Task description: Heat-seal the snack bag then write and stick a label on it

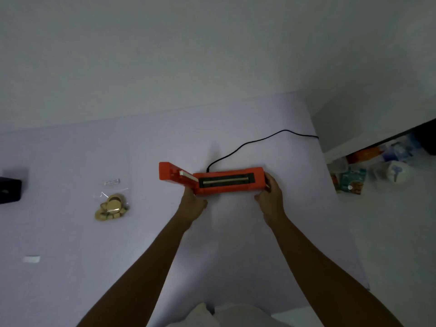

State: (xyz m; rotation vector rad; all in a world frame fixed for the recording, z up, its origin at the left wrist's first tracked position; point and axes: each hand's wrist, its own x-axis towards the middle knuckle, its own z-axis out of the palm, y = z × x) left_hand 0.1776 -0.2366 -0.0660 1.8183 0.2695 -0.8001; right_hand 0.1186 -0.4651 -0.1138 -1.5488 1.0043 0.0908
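Gripping the open orange heat sealer, left hand and right hand clamp its ends; snack bag lies well left. Risk: fingers touching the exposed heating strip, or snagging the cord.

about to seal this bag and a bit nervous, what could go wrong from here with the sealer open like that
1. The sealer lies open with its heating strip bare, and the left hand and right hand grip its two ends. If it is hot, a slipped finger could get burned.
2. Its cord trails across the table; a snag could jerk the sealer.
3. The snack bag lies well off to the left, so reaching across could knock something.
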